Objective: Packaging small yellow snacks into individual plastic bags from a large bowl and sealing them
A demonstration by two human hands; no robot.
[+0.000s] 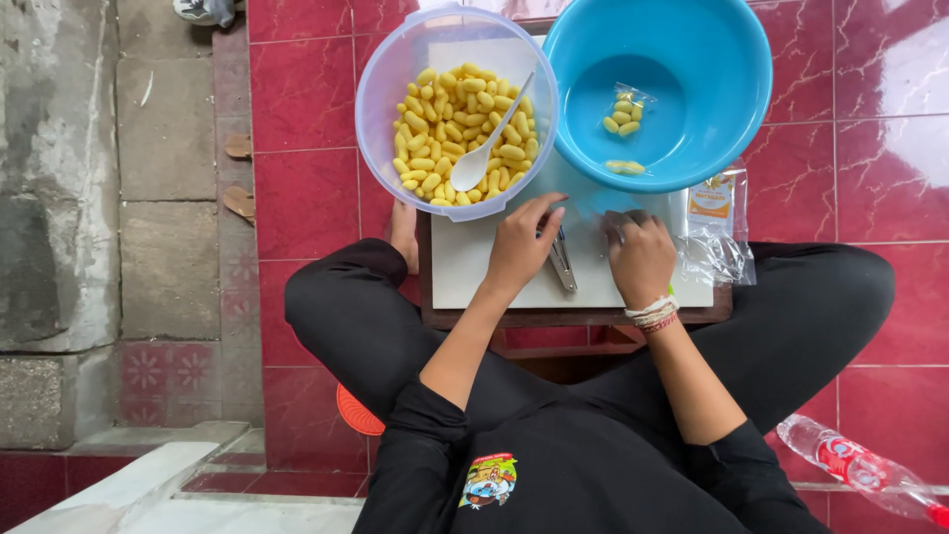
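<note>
Blue basin (692, 59) — yellow snacks (445, 129) — red tiles (306, 99).

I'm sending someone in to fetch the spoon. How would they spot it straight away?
Start at the small wooden table over the seated person's crossed legs. At its far left corner stands a clear round tub full of yellow puffed snacks, beside a blue basin. The white plastic spoon lies slantwise on those snacks, the only white thing among the yellow.

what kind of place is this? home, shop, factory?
Likely a home porch or floor workspace, not a factory: the person sits cross-legged on red floor tiles at a low wooden table, with a clear tub of yellow snacks and a blue basin.
</note>
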